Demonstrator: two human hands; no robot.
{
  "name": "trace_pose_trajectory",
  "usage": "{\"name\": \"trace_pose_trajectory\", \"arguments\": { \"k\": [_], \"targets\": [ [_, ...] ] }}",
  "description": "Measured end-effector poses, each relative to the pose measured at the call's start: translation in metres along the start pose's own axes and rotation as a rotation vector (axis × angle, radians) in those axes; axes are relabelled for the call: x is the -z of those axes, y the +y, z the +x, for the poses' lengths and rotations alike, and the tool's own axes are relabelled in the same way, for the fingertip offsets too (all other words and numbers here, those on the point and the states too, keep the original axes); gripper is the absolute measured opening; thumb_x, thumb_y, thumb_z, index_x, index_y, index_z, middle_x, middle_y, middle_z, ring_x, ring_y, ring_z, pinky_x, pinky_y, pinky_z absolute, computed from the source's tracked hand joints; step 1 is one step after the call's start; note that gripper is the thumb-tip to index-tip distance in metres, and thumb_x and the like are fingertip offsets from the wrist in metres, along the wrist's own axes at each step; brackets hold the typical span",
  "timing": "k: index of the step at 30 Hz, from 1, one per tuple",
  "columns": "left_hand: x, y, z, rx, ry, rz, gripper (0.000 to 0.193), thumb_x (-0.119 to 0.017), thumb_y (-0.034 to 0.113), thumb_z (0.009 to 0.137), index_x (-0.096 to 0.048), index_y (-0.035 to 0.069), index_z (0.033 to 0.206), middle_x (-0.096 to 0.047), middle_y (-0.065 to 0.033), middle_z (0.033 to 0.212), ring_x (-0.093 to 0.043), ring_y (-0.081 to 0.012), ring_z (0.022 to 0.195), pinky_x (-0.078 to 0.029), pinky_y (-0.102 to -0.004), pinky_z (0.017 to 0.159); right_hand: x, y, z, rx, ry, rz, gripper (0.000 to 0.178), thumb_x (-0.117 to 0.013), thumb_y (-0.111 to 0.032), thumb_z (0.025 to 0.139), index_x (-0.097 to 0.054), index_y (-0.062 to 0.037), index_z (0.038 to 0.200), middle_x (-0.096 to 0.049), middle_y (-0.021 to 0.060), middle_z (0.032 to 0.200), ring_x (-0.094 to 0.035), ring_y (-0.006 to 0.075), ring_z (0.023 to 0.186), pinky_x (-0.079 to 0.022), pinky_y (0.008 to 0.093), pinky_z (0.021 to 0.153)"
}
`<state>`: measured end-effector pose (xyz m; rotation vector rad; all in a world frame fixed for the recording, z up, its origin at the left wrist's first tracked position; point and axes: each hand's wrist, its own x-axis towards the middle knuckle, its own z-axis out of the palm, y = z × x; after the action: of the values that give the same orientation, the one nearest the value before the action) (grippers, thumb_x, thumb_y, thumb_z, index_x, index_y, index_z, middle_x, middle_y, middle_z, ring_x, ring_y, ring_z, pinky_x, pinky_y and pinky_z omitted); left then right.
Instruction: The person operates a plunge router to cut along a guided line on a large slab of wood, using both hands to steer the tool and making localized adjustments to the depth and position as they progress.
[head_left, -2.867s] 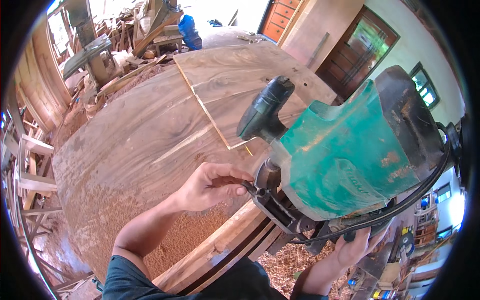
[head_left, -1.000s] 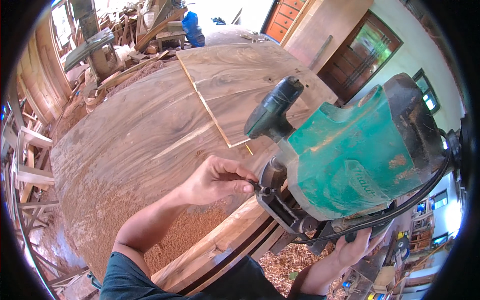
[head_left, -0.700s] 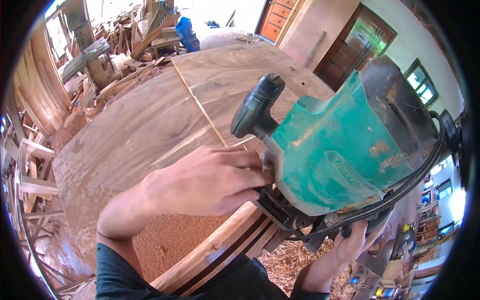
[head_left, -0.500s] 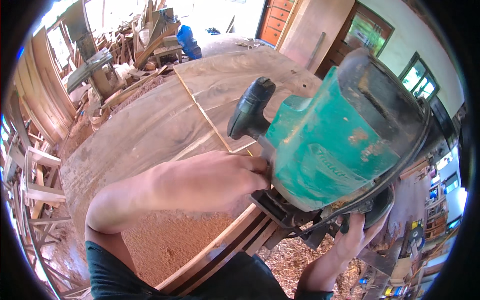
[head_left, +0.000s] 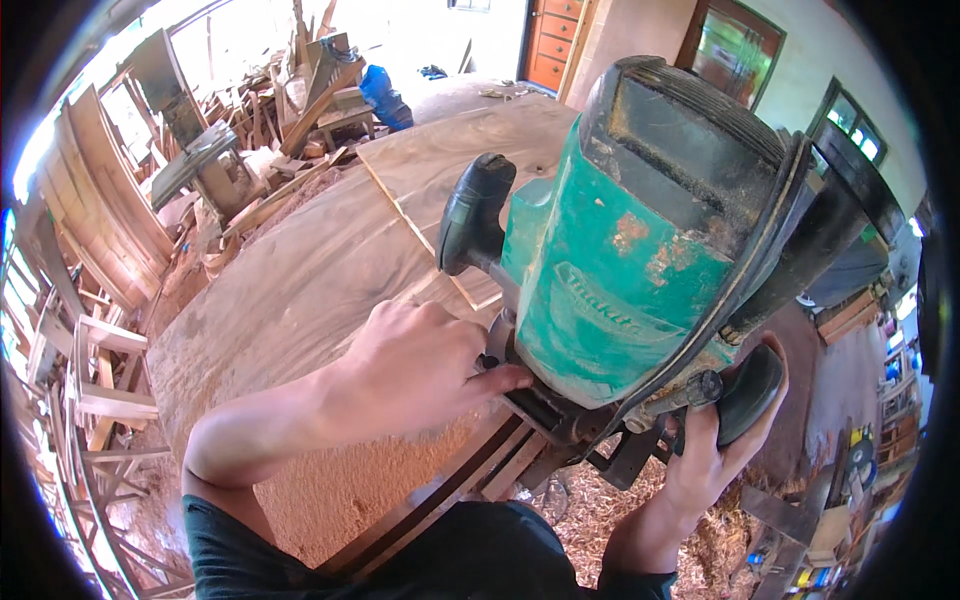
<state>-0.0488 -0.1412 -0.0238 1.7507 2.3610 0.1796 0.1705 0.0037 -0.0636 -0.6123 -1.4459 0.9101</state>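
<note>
A large green-and-black plunge router (head_left: 615,270) leans over the edge of a broad wooden panel (head_left: 300,270), its body dusty and scuffed. My right hand (head_left: 700,460) grips the router's black side handle (head_left: 752,395) on the near right. Low on the router's left side, my left hand (head_left: 425,360) is closed with its thumb on a small black knob (head_left: 487,363) near the base. The other black handle (head_left: 475,215) stands free on the far side. My left fingertips are hidden behind the hand, and the router's bit does not show.
Sawdust (head_left: 330,490) covers the panel's near part. Wood strips (head_left: 450,485) run along its near edge, above shavings (head_left: 590,510). A black cable (head_left: 715,320) crosses the router. Scrap wood (head_left: 270,110) and a blue bag (head_left: 383,98) lie at the back; wooden frames (head_left: 110,370) stand left.
The router has swung left and now stands more upright in view. My left hand has turned, its thumb now visible on the knob. My right hand keeps its grip on the handle.
</note>
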Motion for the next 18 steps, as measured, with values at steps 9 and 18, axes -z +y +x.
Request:
{"name": "trace_pose_trajectory", "arguments": {
  "k": [9, 18],
  "targets": [
    [-0.007, -0.007, 0.001, -0.236, 0.061, -0.219, 0.023, -0.066, 0.021, 0.094, -0.067, -0.001, 0.099, -0.069, -0.0208, 0.095, -0.068, -0.0393, 0.092, -0.054, -0.0476, 0.083, -0.002, 0.001, 0.0, 0.064, -0.005, -0.008, 0.08, -0.07, -0.011, 0.079, -0.037, -0.0024, 0.15, -0.059, 0.0077, 0.092, -0.057, 0.0131, 0.079, -0.045, 0.0222, 0.065],
    [-0.001, -0.042, 0.027, -0.597, -0.125, -0.143, 0.025, -0.061, 0.022, 0.098, -0.065, -0.002, 0.103, -0.068, -0.0218, 0.103, -0.065, -0.0401, 0.098, -0.053, -0.0477, 0.09, 0.004, -0.004, 0.001, 0.008, -0.046, -0.058, 0.078, -0.067, -0.009, 0.078, -0.039, -0.0018, 0.15, -0.06, 0.008, 0.095, -0.057, 0.0131, 0.083, -0.046, 0.022, 0.068]
  ]
}}
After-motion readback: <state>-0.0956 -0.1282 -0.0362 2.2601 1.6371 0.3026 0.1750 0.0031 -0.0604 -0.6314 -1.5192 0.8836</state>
